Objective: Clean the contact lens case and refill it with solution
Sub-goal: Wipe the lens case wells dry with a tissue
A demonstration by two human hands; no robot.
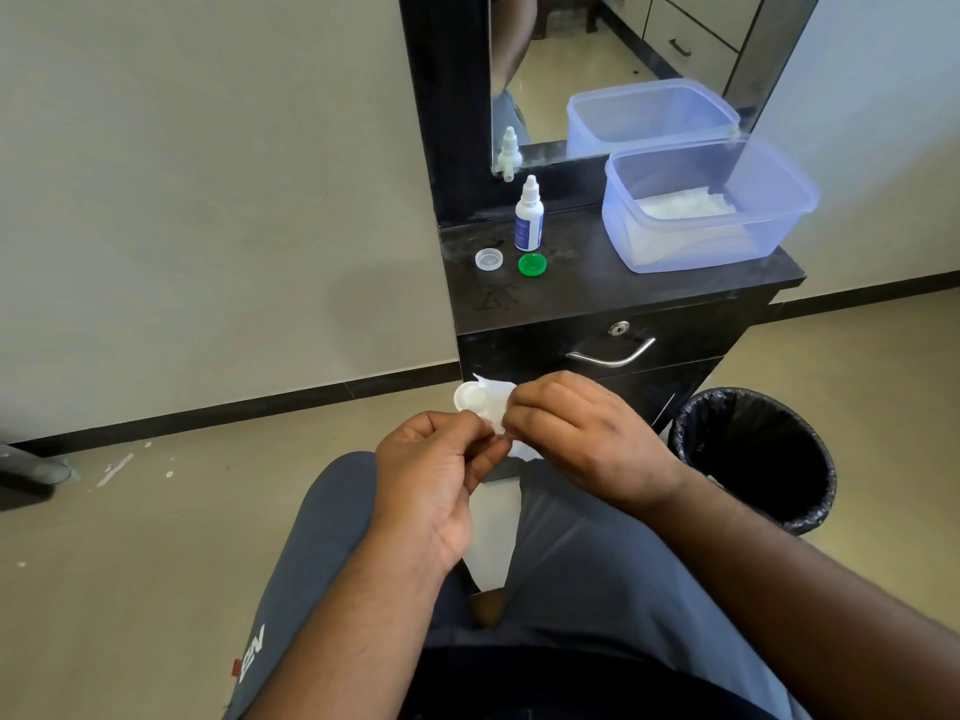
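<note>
fingers (485,441) on lens case (470,397) and tissue (496,402) — bottle (529,220) label unreadable

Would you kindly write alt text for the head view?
Both hands, left hand and right hand, wipe a white lens case with a tissue over the lap. Two caps, clear cap and green cap, lie by the solution bottle on the dark cabinet.

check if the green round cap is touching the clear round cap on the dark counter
Apart. The head view shows bare dark counter between the green round cap and the clear round cap.
</note>
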